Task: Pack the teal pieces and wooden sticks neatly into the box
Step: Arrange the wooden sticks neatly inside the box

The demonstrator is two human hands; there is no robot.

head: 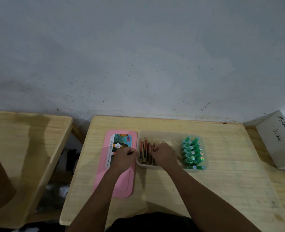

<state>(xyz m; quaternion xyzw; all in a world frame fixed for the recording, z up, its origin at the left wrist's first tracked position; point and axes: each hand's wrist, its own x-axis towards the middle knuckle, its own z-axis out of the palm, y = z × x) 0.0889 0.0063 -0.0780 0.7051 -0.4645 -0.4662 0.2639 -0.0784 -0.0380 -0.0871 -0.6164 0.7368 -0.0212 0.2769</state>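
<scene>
A translucent plastic box [170, 133] sits on the wooden table. Several teal pieces [193, 152] with shiny round caps lie in two rows at its right end. Wooden sticks [144, 150] with red and dark faces stand on edge at its left end. My right hand [164, 154] is inside the box, fingers closed on the sticks from the right. My left hand [125, 158] is curled at the box's left wall, gripping the rim beside the sticks.
A pink lid [121, 181] with a printed label lies flat left of the box, under my left hand. A white cardboard carton [277, 141] marked JS006 stands at the far right. Another wooden table [21, 148] is to the left, across a gap.
</scene>
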